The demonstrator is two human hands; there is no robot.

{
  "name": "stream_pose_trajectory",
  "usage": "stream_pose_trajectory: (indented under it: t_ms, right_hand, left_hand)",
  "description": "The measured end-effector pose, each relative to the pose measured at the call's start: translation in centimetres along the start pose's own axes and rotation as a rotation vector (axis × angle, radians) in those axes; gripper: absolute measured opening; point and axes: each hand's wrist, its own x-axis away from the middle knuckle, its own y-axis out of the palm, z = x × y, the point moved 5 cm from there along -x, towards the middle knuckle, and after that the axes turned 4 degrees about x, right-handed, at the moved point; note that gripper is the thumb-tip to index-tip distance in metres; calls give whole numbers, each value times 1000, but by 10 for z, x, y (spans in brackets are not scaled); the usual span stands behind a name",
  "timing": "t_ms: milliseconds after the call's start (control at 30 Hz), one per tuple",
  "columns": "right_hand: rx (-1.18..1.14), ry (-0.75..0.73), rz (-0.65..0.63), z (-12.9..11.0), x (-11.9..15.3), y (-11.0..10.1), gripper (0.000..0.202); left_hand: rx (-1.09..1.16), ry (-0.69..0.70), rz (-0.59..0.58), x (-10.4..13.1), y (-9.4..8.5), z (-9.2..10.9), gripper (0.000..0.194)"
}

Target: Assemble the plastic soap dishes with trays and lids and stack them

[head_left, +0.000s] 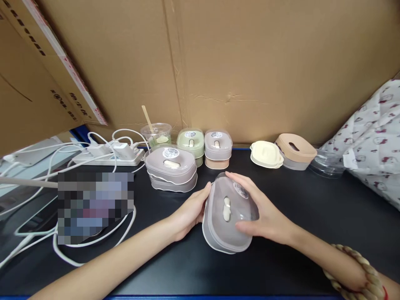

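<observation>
Between my two hands is a grey oval box with a clear cover, a round sticker and a small white piece in its top slot; it is tilted over the black table. My left hand grips its left side, the fingers partly hidden behind it. Across the cover and the right side lies my right hand, thumb on top and fingers over the far edge. Beyond my left hand, two similar grey boxes are stacked.
Behind stand a green box stack, a grey-and-brown stack and a plastic cup. Cream lids, a brown-topped box and clear covers sit right. Left are a power strip and cables; cardboard rises behind.
</observation>
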Motion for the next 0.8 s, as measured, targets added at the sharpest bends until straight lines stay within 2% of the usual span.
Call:
stream_pose_trajectory:
  t_ms: [67,267,400,600,700,800]
  right_hand:
    - [-11,-12,28,0,-1,-1,98]
    - [159,-61,35,-5,2,5,103]
    - [147,-77,47,-4,2,6,102]
    - [176,-106,75,-2,4,8,108]
    - [112,-123,98,-3,5,6,108]
    - [-95,0,168,3,1,-1,101]
  left_hand:
    - [-7,3,21,1,-1,0,47]
    - [13,15,35,3,1,1,43]
    - [46,29,27,1,-1,1,41]
    - [65,66,-56,6,5,3,53]
    - [18,117,-39,10,5,5,53]
    - [83,164,-39,9,5,5,51]
